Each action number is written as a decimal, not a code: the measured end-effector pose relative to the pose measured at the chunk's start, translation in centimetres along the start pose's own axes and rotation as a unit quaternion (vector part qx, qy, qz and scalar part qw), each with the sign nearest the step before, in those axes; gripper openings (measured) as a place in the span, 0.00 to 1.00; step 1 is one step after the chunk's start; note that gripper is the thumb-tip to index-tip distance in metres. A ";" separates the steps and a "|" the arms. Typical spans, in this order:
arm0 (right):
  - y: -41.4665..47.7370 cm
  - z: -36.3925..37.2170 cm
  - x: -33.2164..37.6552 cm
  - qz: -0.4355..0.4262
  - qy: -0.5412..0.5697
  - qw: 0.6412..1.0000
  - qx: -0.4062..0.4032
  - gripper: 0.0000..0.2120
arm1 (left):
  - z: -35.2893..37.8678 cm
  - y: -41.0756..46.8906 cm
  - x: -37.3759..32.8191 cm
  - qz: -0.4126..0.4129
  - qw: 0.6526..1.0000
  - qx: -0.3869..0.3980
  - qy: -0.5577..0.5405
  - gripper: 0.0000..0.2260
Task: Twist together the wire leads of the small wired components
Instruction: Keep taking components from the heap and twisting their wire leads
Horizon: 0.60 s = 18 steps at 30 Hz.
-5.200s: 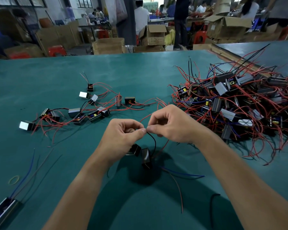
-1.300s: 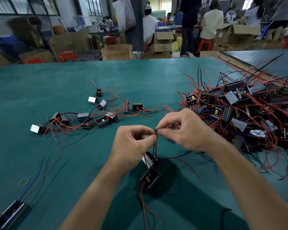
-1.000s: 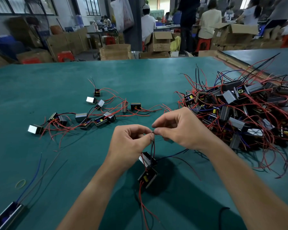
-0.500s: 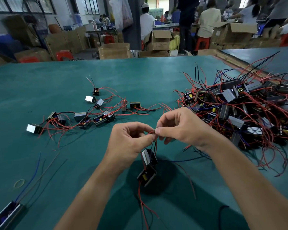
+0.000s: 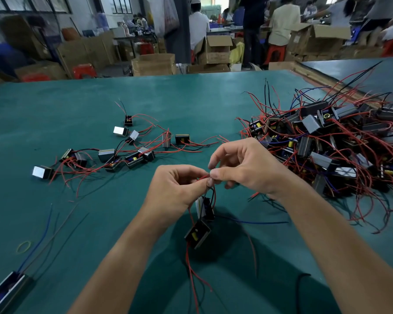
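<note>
Wire leads [image 5: 210, 184] pinched between left hand [image 5: 175, 191] and right hand [image 5: 247, 171].

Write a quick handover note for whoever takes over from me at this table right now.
Hands: left hand pinches the wire leads; right hand pinches them at the same spot.
Things: two components hang below on those leads.
Done: a row of units, apparently joined, lies left on the table.
To do: finish this twist, then work through the pile on the right.
</note>
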State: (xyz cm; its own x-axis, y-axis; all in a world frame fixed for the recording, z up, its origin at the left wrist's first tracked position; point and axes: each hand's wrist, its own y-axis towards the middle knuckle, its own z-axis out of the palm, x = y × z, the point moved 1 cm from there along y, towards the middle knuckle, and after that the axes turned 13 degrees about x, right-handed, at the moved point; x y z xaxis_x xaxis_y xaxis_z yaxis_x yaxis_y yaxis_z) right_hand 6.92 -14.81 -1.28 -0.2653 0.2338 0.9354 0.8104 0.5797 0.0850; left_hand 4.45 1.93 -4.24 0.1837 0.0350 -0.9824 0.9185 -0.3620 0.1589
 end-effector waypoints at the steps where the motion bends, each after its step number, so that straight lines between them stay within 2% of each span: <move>1: 0.0 0.1 0.0 -0.001 -0.001 1.000 -0.001 0.09 | 0.0 0.0 -0.1 -0.001 1.000 -0.006 -0.001 0.05; 4: -0.1 0.2 0.0 -0.006 -0.003 1.000 0.000 0.08 | -0.1 0.0 -0.2 -0.006 1.000 -0.020 -0.014 0.08; 8: -0.3 0.0 0.0 -0.008 0.014 1.000 0.016 0.05 | 0.1 -0.2 -0.3 0.001 1.000 0.000 -0.016 0.07; 12: -0.3 -0.3 0.1 -0.008 0.031 0.999 0.022 0.09 | 0.0 -0.3 -0.4 0.012 1.000 -0.004 -0.026 0.05; 18: -0.2 -0.2 0.1 -0.008 0.039 0.999 0.030 0.07 | -0.1 -0.3 -0.3 0.023 0.999 -0.020 -0.013 0.05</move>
State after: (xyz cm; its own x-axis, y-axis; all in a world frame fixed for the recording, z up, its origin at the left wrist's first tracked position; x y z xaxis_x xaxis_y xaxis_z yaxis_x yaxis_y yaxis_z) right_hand 6.83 -15.10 -1.12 -0.2345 0.1645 0.9581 0.7737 0.6283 0.0815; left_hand 4.16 2.07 -3.93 0.2165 -0.0059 -0.9763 0.9227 -0.3255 0.2066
